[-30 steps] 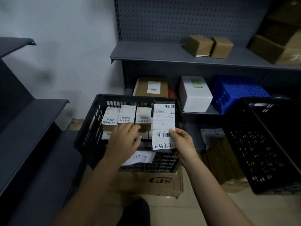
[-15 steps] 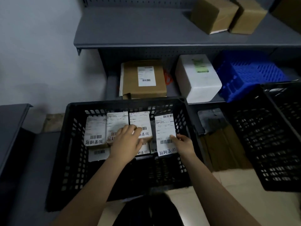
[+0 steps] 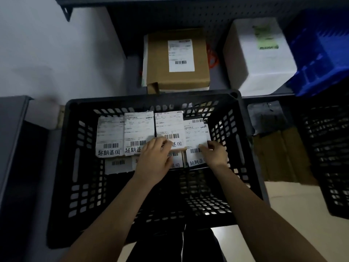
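Inside black crate [image 3: 132, 101], right hand [image 3: 217, 156] pinching rightmost labelled parcel [image 3: 196, 133], left hand [image 3: 154, 162] seemingly flat on neighbouring parcel [image 3: 169, 125].

A plain white wall [image 3: 56, 53] fills the upper left. Dark grey metal shelving [image 3: 188, 17] with a perforated back panel stands against it. Another grey shelf [image 3: 11, 138] juts in at the left edge. Pale floor [image 3: 292, 201] shows lower right. The light is dim.

Brown carton [image 3: 177, 61], white box [image 3: 258, 57], blue crate [image 3: 321, 53] on shelf [image 3: 218, 80].
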{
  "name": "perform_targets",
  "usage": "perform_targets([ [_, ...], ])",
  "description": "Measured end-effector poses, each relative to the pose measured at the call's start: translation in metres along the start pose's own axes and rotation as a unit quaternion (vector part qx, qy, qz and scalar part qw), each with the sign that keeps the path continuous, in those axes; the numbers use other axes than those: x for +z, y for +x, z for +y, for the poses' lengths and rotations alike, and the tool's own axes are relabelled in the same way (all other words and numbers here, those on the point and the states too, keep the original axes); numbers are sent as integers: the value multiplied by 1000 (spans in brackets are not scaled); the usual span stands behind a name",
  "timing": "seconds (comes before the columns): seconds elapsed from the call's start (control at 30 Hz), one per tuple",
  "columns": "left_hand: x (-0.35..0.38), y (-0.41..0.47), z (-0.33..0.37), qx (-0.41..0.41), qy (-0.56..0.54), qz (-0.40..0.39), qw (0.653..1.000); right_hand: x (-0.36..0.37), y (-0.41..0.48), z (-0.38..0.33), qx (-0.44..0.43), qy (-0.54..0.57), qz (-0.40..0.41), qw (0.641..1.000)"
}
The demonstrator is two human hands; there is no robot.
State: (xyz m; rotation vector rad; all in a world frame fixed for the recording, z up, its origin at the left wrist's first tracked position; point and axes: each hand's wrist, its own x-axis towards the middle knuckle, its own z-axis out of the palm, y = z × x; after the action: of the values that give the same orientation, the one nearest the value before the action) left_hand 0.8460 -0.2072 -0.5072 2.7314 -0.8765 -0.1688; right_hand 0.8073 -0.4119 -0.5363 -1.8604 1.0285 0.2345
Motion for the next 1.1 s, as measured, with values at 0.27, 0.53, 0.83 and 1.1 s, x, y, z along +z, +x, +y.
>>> perform_targets([
  [0.27,-19,-2,15,33,21,19,999,-27,-32,-15,-132,-113,3,985],
  [0.53,-56,-12,42,45,37,115,992,-50,-84,-39,-396,-219,9,892],
  [0.83,-72,-90,67,-163,85,173,968,-32,-115,-60,-580,-280,-99,759],
  [1.1,-74,-228,119,-432,136,210,866,13,-208,-47,-696,-277,-261,609],
])
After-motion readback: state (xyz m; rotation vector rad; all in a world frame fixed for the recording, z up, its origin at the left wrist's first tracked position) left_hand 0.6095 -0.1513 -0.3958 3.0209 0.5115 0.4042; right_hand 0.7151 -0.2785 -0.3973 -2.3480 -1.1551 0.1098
